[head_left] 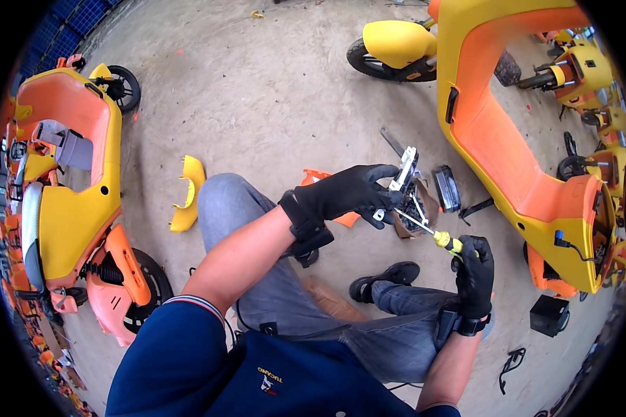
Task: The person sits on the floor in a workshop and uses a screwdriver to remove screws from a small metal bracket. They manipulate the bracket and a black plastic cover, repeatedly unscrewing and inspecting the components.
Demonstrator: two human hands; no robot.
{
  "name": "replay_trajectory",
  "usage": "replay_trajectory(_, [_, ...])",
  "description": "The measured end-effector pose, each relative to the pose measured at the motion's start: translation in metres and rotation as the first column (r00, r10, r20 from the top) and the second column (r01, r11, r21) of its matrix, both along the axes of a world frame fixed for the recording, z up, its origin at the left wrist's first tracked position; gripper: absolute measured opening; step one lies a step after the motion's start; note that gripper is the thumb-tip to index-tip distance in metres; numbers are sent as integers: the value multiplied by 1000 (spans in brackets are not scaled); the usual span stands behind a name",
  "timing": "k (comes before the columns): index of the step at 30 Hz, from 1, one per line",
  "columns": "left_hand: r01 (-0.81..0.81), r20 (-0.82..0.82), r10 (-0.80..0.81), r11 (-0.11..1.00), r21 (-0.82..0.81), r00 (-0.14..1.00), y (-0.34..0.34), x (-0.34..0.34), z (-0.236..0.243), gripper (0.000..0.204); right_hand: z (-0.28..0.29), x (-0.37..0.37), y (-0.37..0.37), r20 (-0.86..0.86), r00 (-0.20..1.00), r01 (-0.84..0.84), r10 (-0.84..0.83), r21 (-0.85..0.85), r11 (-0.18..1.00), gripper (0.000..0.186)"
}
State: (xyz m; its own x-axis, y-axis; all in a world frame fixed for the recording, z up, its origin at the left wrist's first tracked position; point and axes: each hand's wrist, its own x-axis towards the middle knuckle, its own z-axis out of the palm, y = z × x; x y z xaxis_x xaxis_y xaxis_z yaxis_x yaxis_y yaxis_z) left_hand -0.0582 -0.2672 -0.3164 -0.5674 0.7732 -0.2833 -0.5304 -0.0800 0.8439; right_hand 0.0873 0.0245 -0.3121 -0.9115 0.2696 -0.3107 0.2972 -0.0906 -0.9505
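Black-gloved, the right hand is curled around the yellow handle of a screwdriver, right of centre in the frame; the shaft slants up and left toward the left hand. That hand, gloved too, pinches a white part between thumb and fingers just right of centre; whether the tip touches it, I cannot tell. Just beyond lies a brown box of dark bits, with a black case to its right. An orange piece shows behind the left hand. Farther left, a curved yellow panel rests on the floor. Yellow-and-orange scooters stand at the left and upper right; a black block sits lower right.
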Motion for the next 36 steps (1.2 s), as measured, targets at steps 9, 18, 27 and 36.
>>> replay_trajectory(9, [-1,-10,1,997,-78,1000,0,0,5,70,24,-4,-10,69,985,-171,160,203,964,46])
replay_trajectory(18, [-31,-1,31,990,-141,1000,3,0,-2,68,13,-1,2,50,994,-97,99,-34,995,21])
replay_trajectory(27, [-12,-11,10,984,-175,1000,7,1,3,67,20,-2,3,4,999,-49,49,-49,998,26])
replay_trajectory(36, [-46,8,48,981,-186,999,4,-3,-3,63,38,-6,-5,235,952,-211,195,42,977,34])
